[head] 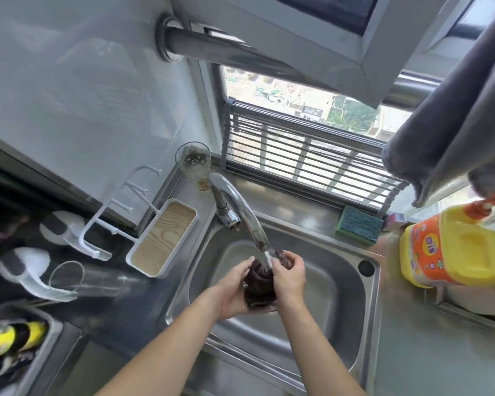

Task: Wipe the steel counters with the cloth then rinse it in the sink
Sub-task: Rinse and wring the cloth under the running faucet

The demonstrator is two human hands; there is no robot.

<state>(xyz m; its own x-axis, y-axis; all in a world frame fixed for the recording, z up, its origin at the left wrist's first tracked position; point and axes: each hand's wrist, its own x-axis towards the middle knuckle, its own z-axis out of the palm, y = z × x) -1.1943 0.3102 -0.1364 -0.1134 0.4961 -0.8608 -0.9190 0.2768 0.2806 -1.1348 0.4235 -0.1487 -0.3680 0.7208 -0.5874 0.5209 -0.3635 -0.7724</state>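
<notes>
Both forearms rise from the lower frame; your left hand (232, 287) and right hand (289, 277) curl their fingers around the dark cloth (258, 287), bunching it at frame centre under the faucet (240, 212) stream so runoff falls into the sink (340, 295).
</notes>
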